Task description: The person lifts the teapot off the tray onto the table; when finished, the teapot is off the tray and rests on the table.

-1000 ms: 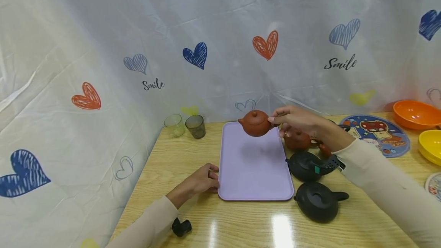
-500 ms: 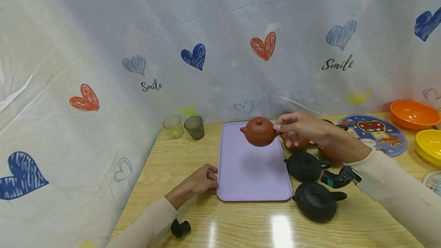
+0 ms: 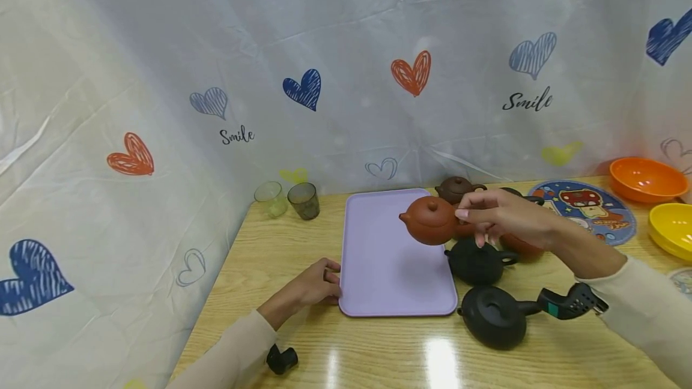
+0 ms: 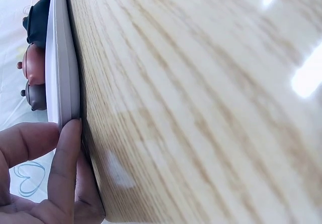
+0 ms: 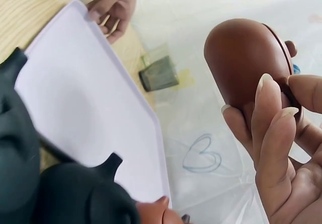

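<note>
A reddish-brown clay teapot point(image 3: 429, 221) is held up over the right edge of the lilac tray point(image 3: 386, 263), its spout pointing left. My right hand point(image 3: 508, 218) grips it at the handle; the right wrist view shows fingers and thumb closed round that side, the handle mostly hidden. At the tray's left side, my left hand point(image 3: 313, 284) pinches the rim point(image 4: 68, 83) between thumb and fingers. Right of the tray stand a black teapot point(image 3: 476, 263), another black teapot point(image 3: 493, 320) nearer the front, and a dark brown teapot point(image 3: 455, 188) at the back.
Two tinted glasses, one green point(image 3: 271, 200) and one grey point(image 3: 304, 202), stand at the back left. Another red teapot point(image 3: 521, 248) is partly behind my right hand. Farther right are a round patterned mat point(image 3: 605, 227), an orange bowl point(image 3: 646, 182) and a yellow bowl point(image 3: 673, 230).
My right hand has carried the red teapot rightward and toward me, from above the tray's far part to its right edge. The dark brown teapot has come into view. My left hand stays put.
</note>
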Demonstrator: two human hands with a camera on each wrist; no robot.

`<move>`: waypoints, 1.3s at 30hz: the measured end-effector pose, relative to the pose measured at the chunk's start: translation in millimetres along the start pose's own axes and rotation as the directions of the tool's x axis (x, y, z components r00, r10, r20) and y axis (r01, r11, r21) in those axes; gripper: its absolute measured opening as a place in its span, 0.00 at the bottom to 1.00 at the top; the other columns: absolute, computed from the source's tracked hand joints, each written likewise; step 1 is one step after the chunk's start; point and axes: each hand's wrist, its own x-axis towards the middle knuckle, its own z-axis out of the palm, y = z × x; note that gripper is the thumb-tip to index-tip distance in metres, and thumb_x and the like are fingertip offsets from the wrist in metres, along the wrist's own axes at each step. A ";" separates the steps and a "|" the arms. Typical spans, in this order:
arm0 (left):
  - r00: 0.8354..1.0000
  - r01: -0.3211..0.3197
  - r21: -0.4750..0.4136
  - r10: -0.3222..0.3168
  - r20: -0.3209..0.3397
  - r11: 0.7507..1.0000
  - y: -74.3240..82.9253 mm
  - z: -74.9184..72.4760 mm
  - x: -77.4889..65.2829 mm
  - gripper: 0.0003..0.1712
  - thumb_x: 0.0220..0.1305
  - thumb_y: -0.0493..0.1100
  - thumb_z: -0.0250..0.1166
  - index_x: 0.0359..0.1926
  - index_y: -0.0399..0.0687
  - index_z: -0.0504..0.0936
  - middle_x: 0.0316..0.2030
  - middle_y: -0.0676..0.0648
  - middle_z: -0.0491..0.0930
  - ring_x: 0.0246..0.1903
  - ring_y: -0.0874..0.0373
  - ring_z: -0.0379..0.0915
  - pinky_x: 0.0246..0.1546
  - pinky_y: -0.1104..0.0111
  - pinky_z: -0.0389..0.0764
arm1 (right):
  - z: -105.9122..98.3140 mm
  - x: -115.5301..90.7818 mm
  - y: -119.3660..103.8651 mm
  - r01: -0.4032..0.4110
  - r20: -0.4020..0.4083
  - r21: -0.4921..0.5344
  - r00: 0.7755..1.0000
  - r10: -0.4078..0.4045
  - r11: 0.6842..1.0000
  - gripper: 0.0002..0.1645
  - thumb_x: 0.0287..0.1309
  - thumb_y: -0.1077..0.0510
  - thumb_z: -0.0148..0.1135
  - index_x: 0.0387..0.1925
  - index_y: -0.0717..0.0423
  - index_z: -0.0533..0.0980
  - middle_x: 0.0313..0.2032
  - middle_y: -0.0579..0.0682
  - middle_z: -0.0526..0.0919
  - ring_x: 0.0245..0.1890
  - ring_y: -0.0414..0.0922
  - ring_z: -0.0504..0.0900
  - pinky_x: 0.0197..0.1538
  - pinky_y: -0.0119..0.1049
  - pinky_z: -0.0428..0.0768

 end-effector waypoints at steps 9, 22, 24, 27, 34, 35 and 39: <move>1.000 -0.004 0.012 0.004 0.004 1.000 0.1 -0.7 -0.9 0.32 0.57 0.28 0.66 0.61 0.30 0.65 0.41 0.39 0.72 0.34 0.53 0.76 0.39 0.62 0.88 | -13.5 -27.1 22.3 0.080 0.058 0.022 0.995 -0.081 0.997 0.11 0.77 0.55 0.48 0.42 0.57 0.73 0.28 0.54 0.78 0.27 0.55 0.81 0.27 0.41 0.82; 1.000 -0.016 0.004 0.016 0.010 1.000 -0.3 -1.0 -0.8 0.32 0.57 0.28 0.66 0.62 0.30 0.64 0.42 0.39 0.73 0.35 0.53 0.76 0.40 0.62 0.88 | -34.2 -65.8 57.2 0.104 0.103 0.050 0.989 -0.109 0.993 0.12 0.78 0.63 0.41 0.46 0.63 0.72 0.30 0.54 0.78 0.29 0.55 0.79 0.27 0.43 0.80; 1.000 -0.016 0.003 0.016 0.010 1.000 0.1 -0.9 -0.7 0.32 0.57 0.28 0.66 0.61 0.30 0.64 0.42 0.39 0.73 0.35 0.53 0.76 0.40 0.62 0.88 | -36.3 -72.0 63.9 0.081 0.095 0.040 0.992 -0.085 0.996 0.12 0.78 0.63 0.41 0.47 0.61 0.72 0.31 0.55 0.78 0.29 0.55 0.79 0.28 0.43 0.81; 1.000 -0.016 0.000 0.016 0.008 1.000 0.1 -1.1 0.0 0.31 0.58 0.27 0.66 0.62 0.30 0.64 0.42 0.39 0.73 0.34 0.53 0.77 0.40 0.62 0.88 | -39.2 -80.7 73.5 0.031 0.079 0.022 0.996 -0.032 0.999 0.12 0.78 0.62 0.41 0.47 0.60 0.73 0.30 0.56 0.79 0.30 0.55 0.79 0.29 0.43 0.81; 1.000 -0.012 -0.007 0.012 0.008 1.000 -0.8 -0.9 1.8 0.31 0.58 0.27 0.65 0.61 0.30 0.64 0.42 0.39 0.73 0.34 0.53 0.76 0.40 0.62 0.88 | -48.2 -96.4 97.7 -0.020 0.091 0.027 0.996 0.017 0.999 0.14 0.79 0.61 0.39 0.48 0.58 0.74 0.30 0.58 0.79 0.30 0.54 0.79 0.28 0.42 0.79; 1.000 -0.012 -0.008 0.012 0.008 1.000 -1.2 -0.9 1.9 0.31 0.58 0.27 0.65 0.61 0.30 0.64 0.42 0.39 0.73 0.34 0.53 0.76 0.40 0.62 0.88 | -49.6 -98.0 101.3 -0.023 0.101 0.043 0.995 0.019 0.999 0.14 0.79 0.62 0.39 0.47 0.57 0.74 0.31 0.58 0.79 0.29 0.54 0.79 0.28 0.42 0.78; 1.000 -0.007 -0.005 0.007 0.004 1.000 -2.5 -1.4 1.4 0.32 0.57 0.27 0.65 0.61 0.30 0.64 0.41 0.39 0.72 0.34 0.53 0.76 0.40 0.63 0.88 | -53.9 -103.9 116.3 -0.045 0.132 0.101 0.991 0.032 0.994 0.16 0.79 0.62 0.37 0.48 0.52 0.74 0.31 0.57 0.80 0.30 0.53 0.79 0.28 0.42 0.78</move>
